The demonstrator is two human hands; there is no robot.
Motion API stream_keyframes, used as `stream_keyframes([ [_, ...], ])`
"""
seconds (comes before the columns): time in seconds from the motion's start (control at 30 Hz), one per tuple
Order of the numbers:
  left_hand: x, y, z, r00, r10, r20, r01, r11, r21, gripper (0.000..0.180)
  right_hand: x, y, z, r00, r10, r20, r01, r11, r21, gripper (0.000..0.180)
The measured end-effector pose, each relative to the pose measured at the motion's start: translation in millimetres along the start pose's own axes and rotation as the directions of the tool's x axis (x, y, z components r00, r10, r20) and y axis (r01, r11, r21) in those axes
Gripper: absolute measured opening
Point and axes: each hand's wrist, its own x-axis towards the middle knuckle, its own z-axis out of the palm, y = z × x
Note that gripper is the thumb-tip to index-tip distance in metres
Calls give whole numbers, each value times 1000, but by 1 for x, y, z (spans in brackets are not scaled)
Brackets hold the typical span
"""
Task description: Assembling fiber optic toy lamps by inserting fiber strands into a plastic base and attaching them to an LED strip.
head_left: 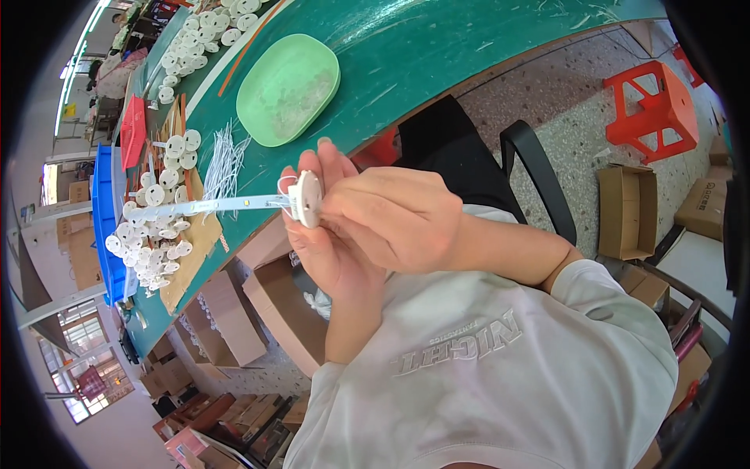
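A narrow pale LED strip [226,205] with a round white end cap [309,198] is held up in front of my chest. My left hand [332,262] is closed round the cap end from below and behind, several fingertips showing above it. Against the near face of the cap, my right hand [402,215] is closed in a pinch; whatever lies between its fingertips is too small to make out. A thin white wire loops beside the cap. The strip's far end reaches over a heap of similar white-capped strips [148,242] on the table.
On the green table [375,70] stand a green bowl [258,86] of small clear pieces, a bundle of white wires [225,160], a blue tray [103,227] and a red basket [133,131]. More white discs [205,31] lie farther back. A red stool [652,109] and cardboard boxes [625,211] stand right.
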Motion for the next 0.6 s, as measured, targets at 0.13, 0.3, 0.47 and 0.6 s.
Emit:
stream_keyframes([
  [0.13, 6, 5, -2, 999, -37, 28, 38, 999, -38, 56, 5, -1, -2, 997, 52, 61, -55, 997, 57, 11],
  [0.3, 4, 10, -7, 999, 44, 19, -45, 998, 50, 57, 9, -6, 14, 997, 18, 73, -19, 1000, 21, 10],
  [0.47, 19, 33, -33, 981, 179, -72, -159, 962, 221, 53, 5, 2, 45, 970, 91, 225, -100, 995, 28, 13],
  [0.6, 42, 117, -75, 881, 456, -125, -317, 767, 558, 32, 26, 17, 45, 930, 24, 366, -36, 999, 27, 15],
])
